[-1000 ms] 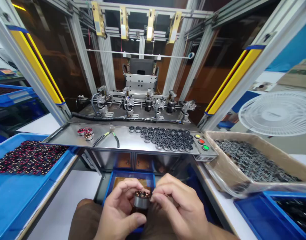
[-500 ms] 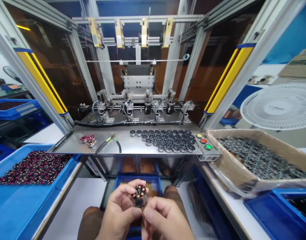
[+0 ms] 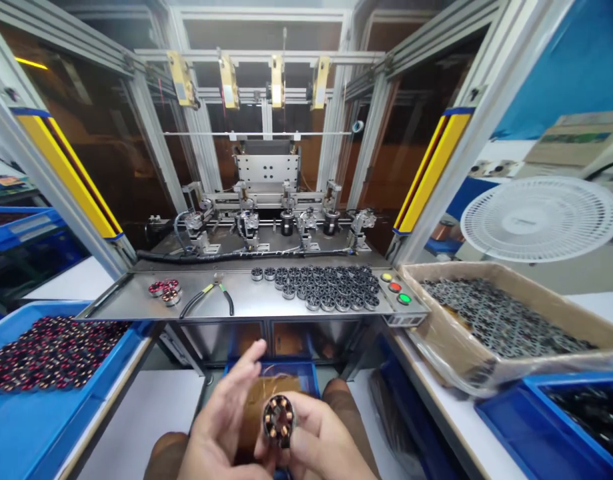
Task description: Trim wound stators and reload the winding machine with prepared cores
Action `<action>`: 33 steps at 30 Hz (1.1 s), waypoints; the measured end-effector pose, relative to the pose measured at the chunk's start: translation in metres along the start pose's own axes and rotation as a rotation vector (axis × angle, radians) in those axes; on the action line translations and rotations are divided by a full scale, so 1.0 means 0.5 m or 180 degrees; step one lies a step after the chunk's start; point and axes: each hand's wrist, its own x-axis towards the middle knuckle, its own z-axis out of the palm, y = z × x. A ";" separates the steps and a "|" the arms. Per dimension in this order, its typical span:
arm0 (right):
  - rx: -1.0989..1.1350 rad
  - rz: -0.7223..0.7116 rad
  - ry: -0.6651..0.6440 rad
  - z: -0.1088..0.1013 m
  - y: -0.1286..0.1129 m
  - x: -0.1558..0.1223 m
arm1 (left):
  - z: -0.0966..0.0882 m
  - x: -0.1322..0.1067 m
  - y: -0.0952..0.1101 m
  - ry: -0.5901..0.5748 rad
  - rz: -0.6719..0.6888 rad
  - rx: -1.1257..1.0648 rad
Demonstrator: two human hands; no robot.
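A motor stator (image 3: pixel 279 420) with copper windings and a dark core faces up toward me, low in the middle of the view. My right hand (image 3: pixel 323 440) grips it between thumb and fingers at its right side. Just left of it, my left hand (image 3: pixel 226 417) is open, its fingers stretched out and pointing away from me. Whether the left hand's lower part touches the stator is hard to make out. Both hands are over my lap, in front of the steel work ledge (image 3: pixel 241 310).
Wire cutters (image 3: pixel 209 293), a few wound stators (image 3: pixel 165 291) and rows of unwound cores (image 3: pixel 326 287) lie on the ledge. Coloured buttons (image 3: pixel 395 287) sit at its right end. A blue tray (image 3: pixel 41 423) of wound stators stands left, a carton (image 3: pixel 486 363) of cores right.
My left hand has let go of the stator and its fingers have straightened. The stator is now in my right hand, lower and turned more toward me. The view has shifted slightly.
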 end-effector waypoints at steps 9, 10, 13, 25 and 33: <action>-0.3719 -0.2756 0.0427 -0.029 -0.019 -0.018 | 0.008 0.005 0.040 -0.0676 0.0506 0.1584; -0.3744 -0.2740 0.0337 -0.029 -0.024 -0.021 | 0.010 0.006 0.043 -0.0706 0.0533 0.1635; -0.3712 -0.2438 0.0065 -0.027 -0.046 -0.031 | 0.008 0.008 0.046 -0.0768 0.0560 0.1697; -0.2935 -0.1666 0.0425 -0.017 -0.059 -0.038 | -0.005 -0.003 0.020 -0.0482 -0.0169 0.0686; -0.2284 -0.0524 0.1136 -0.044 -0.052 -0.047 | 0.003 -0.008 0.032 -0.0373 0.0781 0.1406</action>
